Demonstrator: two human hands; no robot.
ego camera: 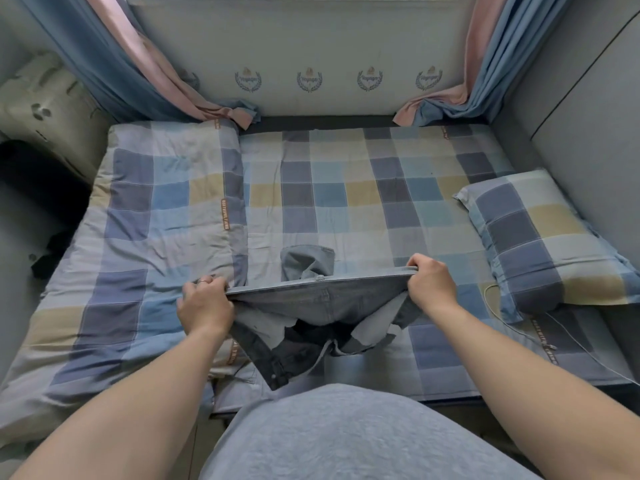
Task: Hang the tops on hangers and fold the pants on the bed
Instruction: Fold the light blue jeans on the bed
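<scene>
Both hands pinch the waistband: left hand (204,306) and right hand (431,284) stretch the grey jeans (322,303) taut above the bed (346,188). I judge folding barely begun; I see no tops or hangers.

- Grey denim pants (322,299).
- Bed (346,188), pillow (540,233) and quilt (149,209): blue, navy, tan and grey checks.
- Blue-and-pink curtains (114,60).

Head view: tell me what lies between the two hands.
The taut waistband of the grey pants spans from the left hand to the right hand, each gripping one end; its button sits mid-span. The head view shows it.
</scene>
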